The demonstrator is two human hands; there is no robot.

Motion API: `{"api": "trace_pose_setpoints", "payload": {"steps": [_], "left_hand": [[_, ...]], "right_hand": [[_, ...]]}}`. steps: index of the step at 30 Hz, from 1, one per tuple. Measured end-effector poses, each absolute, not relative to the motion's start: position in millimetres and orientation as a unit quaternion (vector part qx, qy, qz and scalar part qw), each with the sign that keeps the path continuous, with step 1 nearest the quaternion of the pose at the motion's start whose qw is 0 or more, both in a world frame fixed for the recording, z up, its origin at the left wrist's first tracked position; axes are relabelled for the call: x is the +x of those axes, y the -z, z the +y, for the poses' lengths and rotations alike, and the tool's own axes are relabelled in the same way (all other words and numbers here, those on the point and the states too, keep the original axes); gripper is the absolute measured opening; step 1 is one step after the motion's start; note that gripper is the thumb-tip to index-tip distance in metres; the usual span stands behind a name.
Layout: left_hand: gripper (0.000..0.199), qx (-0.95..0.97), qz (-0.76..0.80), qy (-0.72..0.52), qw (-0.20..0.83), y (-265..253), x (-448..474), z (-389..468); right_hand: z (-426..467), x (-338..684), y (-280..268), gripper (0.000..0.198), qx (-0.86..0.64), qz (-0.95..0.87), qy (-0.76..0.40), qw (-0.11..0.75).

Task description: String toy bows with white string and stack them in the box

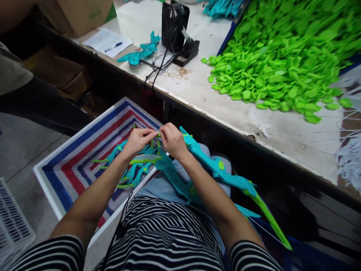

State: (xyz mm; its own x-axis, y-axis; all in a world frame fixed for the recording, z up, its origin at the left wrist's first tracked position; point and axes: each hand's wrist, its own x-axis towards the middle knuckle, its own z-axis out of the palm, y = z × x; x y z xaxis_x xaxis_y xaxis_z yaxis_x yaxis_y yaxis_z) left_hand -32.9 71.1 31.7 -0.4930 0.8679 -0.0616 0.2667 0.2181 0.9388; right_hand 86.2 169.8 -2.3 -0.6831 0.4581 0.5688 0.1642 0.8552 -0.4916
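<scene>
My left hand (140, 140) and my right hand (174, 141) nearly meet in front of me. Both are closed in a pinch, fingertip to fingertip, on a thin white string beside a bit of green plastic; the exact grip is too small to see. Across my lap lies a turquoise toy bow (204, 159) with a lime-green limb (269, 216) and a white string at its lower right end. A second turquoise toy bow (172, 171) rests under my right forearm, partly hidden by it.
At my left stands a striped white-rimmed bin (81, 131) with several bows inside. The worktable (225, 105) carries a heap of green plastic parts (276, 64), rubber bands (182, 71), a black fan (175, 26) and paper (103, 39). White strings (351, 162) hang at right. Another person's leg (42, 101) is at left.
</scene>
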Motion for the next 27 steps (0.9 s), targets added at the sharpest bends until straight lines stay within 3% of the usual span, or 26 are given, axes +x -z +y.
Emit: {"api": "trace_pose_setpoints", "payload": {"steps": [4,8,11,14,17,21,27], "left_hand": [[0.021,0.432,0.73,-0.46,0.262,-23,-29,59],[0.026,0.388,0.758,-0.491,0.183,-10,-13,15],[0.025,0.423,0.771,-0.396,0.264,11,4,-38],[0.019,0.48,0.761,-0.245,0.361,35,17,-85],[0.021,0.5,0.749,-0.189,0.391,47,22,-106],[0.026,0.432,0.71,-0.293,0.473,37,20,-100],[0.034,0.044,0.432,-0.601,0.671,1,35,-64]], "right_hand": [[163,82,14,0.027,-0.232,-0.905,-0.151,0.322],[140,84,16,0.025,-0.155,-0.898,-0.23,0.34],[117,84,19,0.024,-0.071,-0.91,-0.265,0.31],[95,78,30,0.016,0.001,-0.948,-0.25,0.195],[83,72,44,0.032,-0.025,-0.975,-0.205,0.083],[88,70,53,0.036,-0.097,-0.968,-0.229,0.039],[105,81,49,0.044,-0.076,-0.813,-0.571,0.086]]}}
